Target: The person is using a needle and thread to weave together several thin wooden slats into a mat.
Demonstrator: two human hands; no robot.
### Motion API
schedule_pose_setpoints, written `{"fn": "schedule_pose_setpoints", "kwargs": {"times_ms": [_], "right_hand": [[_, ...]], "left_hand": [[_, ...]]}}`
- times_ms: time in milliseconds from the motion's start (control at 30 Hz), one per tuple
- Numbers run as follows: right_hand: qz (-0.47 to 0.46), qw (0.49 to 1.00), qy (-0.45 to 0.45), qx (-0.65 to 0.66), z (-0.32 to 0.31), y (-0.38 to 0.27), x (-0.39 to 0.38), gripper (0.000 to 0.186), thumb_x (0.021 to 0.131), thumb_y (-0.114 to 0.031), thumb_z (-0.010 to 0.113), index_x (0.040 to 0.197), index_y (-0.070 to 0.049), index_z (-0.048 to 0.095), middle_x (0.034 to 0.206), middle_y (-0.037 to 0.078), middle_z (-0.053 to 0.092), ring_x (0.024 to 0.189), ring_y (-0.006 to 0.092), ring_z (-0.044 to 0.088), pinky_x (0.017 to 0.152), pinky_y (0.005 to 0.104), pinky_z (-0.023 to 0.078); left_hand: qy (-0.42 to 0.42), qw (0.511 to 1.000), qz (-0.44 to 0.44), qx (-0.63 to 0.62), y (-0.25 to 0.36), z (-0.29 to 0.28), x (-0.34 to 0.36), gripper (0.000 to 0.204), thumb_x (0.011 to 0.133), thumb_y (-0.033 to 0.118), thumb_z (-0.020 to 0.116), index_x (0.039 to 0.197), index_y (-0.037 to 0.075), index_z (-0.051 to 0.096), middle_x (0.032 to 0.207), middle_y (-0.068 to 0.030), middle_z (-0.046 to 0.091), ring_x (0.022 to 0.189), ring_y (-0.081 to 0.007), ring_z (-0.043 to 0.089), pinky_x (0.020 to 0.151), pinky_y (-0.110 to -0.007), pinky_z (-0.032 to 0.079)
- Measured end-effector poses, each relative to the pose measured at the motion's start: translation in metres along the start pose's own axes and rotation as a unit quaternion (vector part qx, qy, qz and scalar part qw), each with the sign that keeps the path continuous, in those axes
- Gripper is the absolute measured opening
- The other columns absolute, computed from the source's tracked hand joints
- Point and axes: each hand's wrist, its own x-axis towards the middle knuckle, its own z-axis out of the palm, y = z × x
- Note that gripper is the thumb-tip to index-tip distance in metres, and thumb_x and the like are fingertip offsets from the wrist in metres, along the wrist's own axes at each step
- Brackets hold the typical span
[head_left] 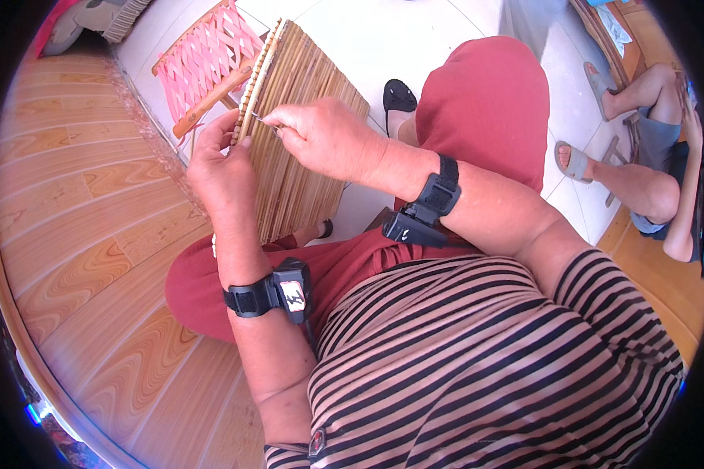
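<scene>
A panel of thin straw-coloured reeds or sticks stands in front of my knees, with a pale, knobbly bound border along its left edge. My left hand pinches this border between thumb and fingers. Beside it, my right hand closes on a thin metal needle-like tool, whose tip points at the border. The tool is too small to tell its exact kind. Both wrists wear black straps with small black devices.
A folding stool with woven pink straps stands beyond the panel on white tiles. Wood-grain boards spread at the left. At the right sits another person in sandals and grey shorts. My legs in red trousers flank the panel.
</scene>
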Motion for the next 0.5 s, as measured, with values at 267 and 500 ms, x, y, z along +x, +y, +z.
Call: {"fn": "schedule_pose_setpoints", "kwargs": {"times_ms": [267,500], "right_hand": [[0.031,0.999,0.040,-0.008,0.016,0.006,-0.005,0.019,0.086,-0.013,0.057,0.102,-0.006,0.065,0.078,0.018,0.066,0.075,0.0351,0.067,0.067,0.0436,0.054],[0.049,0.999,0.017,0.005,0.011,0.005,0.002,0.019,0.087,-0.012,0.056,0.101,-0.006,0.066,0.083,0.018,0.067,0.078,0.0348,0.067,0.068,0.0429,0.054]], "left_hand": [[0.024,0.999,0.028,0.024,0.006,0.005,-0.004,0.035,0.073,-0.012,0.065,0.106,0.002,0.068,0.094,-0.0066,0.068,0.084,-0.0157,0.064,0.079,-0.029,0.052],[0.030,0.998,0.034,0.041,0.011,0.003,-0.006,0.034,0.073,-0.012,0.066,0.105,0.002,0.068,0.093,-0.0074,0.068,0.084,-0.0162,0.064,0.079,-0.030,0.052]]}}
